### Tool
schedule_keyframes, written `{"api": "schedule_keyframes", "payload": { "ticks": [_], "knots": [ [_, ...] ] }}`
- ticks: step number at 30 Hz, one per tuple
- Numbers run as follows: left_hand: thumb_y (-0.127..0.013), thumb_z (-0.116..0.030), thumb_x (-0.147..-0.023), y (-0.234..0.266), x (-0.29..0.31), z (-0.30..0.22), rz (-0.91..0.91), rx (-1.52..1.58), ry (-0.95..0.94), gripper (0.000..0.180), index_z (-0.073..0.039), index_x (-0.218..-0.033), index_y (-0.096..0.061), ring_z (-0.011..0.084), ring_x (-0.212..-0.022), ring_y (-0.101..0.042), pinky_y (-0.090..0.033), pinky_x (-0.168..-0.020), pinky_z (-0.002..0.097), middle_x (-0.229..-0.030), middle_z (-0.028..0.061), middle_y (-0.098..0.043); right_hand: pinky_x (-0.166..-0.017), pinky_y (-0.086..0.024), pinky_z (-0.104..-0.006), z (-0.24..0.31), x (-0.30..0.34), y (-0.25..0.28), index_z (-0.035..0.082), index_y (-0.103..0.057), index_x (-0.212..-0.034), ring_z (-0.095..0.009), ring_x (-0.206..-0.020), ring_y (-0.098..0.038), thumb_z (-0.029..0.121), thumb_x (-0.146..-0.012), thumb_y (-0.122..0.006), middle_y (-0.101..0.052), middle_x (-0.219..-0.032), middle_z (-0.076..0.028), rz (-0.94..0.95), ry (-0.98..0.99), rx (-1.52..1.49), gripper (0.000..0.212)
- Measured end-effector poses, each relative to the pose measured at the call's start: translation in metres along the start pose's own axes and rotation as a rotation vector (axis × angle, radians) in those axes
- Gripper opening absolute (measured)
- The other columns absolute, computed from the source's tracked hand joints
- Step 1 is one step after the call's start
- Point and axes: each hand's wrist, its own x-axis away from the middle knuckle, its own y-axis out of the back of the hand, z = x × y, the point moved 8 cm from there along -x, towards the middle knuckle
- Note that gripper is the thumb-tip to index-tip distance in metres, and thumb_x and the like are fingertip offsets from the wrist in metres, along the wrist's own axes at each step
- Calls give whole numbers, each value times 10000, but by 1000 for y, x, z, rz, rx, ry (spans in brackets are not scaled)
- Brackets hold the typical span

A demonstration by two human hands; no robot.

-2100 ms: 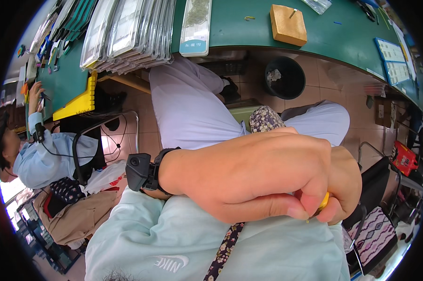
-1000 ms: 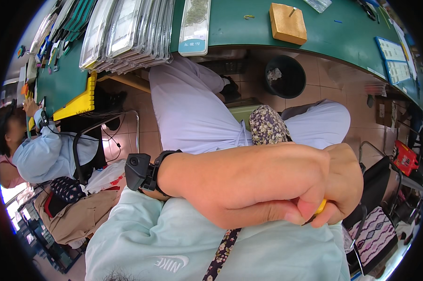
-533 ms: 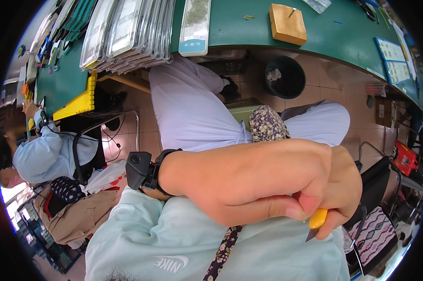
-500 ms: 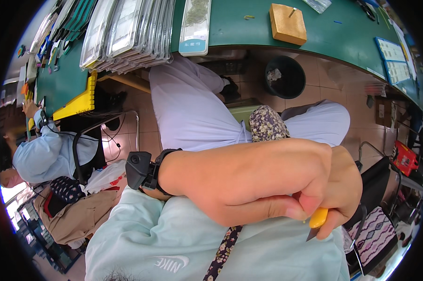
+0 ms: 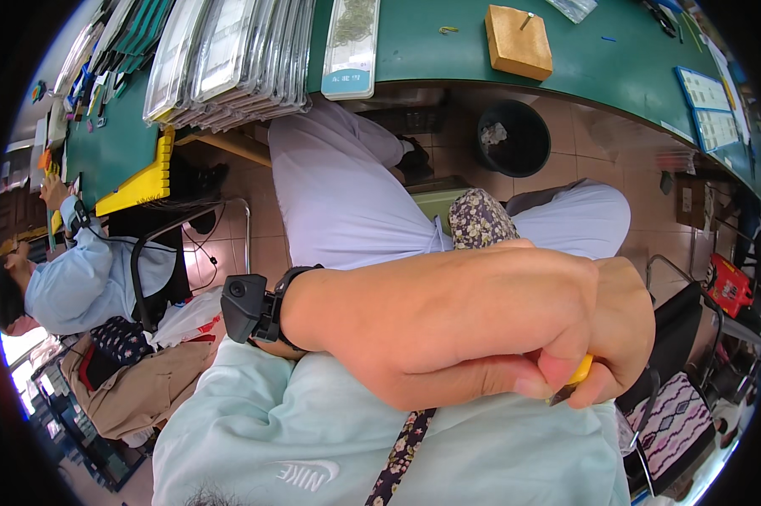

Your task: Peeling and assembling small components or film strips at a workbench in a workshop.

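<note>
Both my hands are together close to my body, above my pale mint shirt. My left hand [image 5: 481, 325], with a black wrist-strapped camera [image 5: 245, 309], is closed in a pinch between thumb and bent forefinger; what lies in it is too small or hidden to make out. Behind and to its right, my right hand [image 5: 626, 329] grips a small yellow-handled knife [image 5: 582, 368]. Its short dark blade points down-left, beside my left thumb tip. Most of the knife handle is hidden by my fingers.
On the green table [image 5: 431, 51] ahead are a stack of clear plastic cases [image 5: 237, 63], one separate case [image 5: 351, 51] and a wooden block [image 5: 518, 44] with a peg. A dark bin [image 5: 528, 152] stands below. Another person [image 5: 94, 278] sits at left. A black chair [image 5: 675, 337] is at right.
The knife has tilted up and left, its blade closer to my left thumb, with less yellow handle showing. My left wrist has shifted slightly left. The person at left has moved their head.
</note>
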Motion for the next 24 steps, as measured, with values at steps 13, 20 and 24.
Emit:
{"api": "schedule_keyframes", "payload": {
  "ticks": [13,20,24],
  "knots": [
    [-531,-122,-841,6,2,-3,23,-218,94,39,-84,-830,-530,210,-678,-489,-365,-626,315,-772,21,-518,-341,-260,-320,-4,10,5,83,-446,-573,-223,-357,-390,423,-674,-692,-388,-457,-32,40,-56,148,431],
    [-544,-121,-814,32,7,-13,-330,-317,107,53,-72,-798,-532,186,-668,-530,-407,-658,294,-753,36,-532,-339,-240,-307,2,8,4,84,-464,-593,-215,-354,-385,410,-628,-727,-393,-458,-28,143,36,122,420],
    [-563,-101,-800,21,-2,-12,-169,-356,55,52,-67,-771,-538,176,-665,-541,-415,-581,275,-707,38,-530,-350,-241,-295,3,18,28,69,-490,-630,-199,-359,-387,452,-571,-753,-408,-483,-31,-63,101,100,468]
  ]
}}
